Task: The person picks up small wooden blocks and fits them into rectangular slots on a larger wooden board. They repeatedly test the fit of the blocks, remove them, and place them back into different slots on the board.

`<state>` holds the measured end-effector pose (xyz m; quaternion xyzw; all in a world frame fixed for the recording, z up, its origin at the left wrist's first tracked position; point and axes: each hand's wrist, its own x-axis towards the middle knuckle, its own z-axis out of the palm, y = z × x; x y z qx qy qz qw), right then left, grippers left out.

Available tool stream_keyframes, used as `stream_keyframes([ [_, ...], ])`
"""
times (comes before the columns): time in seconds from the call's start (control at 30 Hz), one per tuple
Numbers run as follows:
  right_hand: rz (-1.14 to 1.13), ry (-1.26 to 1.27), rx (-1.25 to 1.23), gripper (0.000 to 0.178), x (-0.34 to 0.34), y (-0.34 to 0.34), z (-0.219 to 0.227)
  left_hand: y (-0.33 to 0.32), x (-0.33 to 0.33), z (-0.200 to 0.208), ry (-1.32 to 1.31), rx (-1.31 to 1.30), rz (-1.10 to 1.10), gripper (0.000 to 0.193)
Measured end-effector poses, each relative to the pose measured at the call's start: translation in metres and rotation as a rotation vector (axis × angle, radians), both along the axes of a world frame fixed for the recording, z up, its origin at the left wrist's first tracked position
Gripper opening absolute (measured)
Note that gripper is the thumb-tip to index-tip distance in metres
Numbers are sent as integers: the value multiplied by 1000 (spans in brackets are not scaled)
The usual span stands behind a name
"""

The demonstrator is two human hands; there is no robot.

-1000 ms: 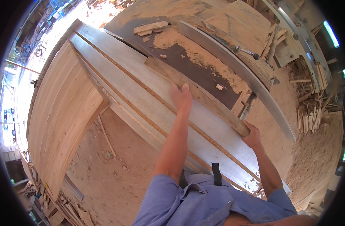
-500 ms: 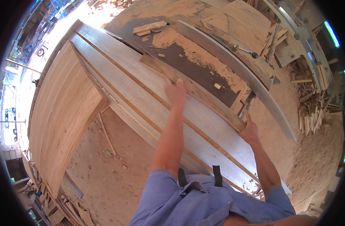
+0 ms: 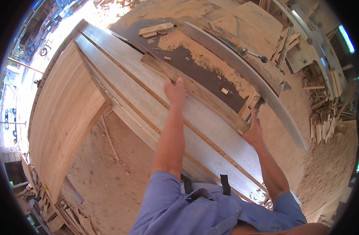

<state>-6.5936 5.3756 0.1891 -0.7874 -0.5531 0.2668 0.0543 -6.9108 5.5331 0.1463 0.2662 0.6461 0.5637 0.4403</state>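
A long wooden board (image 3: 209,100) lies slantwise on a grey metal machine table (image 3: 222,137) with brown grooves running along it. My left hand (image 3: 175,93) grips the board's near edge toward its far-left end, thumb on top. At the board's right end, my right hand (image 3: 253,132) is closed around the corner, one finger pointing up and away. The undersides of the fingers are hidden. Just beyond the board is a dark worktop (image 3: 195,64) strewn with sawdust and offcuts. A narrow dark slot (image 3: 136,46) shows past the board's far-left end.
A long metal fence (image 3: 282,110) runs along the far side. On the left stands a pale, layered wooden panel (image 3: 66,117), close to the metal table. Wood scraps (image 3: 324,129) are piled at the right, and more lie at lower left. Sawdust covers the ground (image 3: 109,168).
The board and both my hands have shifted slightly to the left and away along the metal table. Both hands keep their hold on it.
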Motion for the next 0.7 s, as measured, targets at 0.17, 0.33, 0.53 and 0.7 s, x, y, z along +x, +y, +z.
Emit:
stream_keyframes([
  [0.17,38,-26,27,115,-8,6,-3,10,-11,-8,-29,7,-13,22],
  [0.33,58,-46,87,106,-13,10,-14,19,-21,-5,-11,-34,-11,25],
  [0.53,176,2,135,76,5,-3,-29,21,-25,-12,61,-76,-32,38],
  [0.7,140,-25,208,65,22,-48,-15,-16,20,-24,154,-119,-20,59],
])
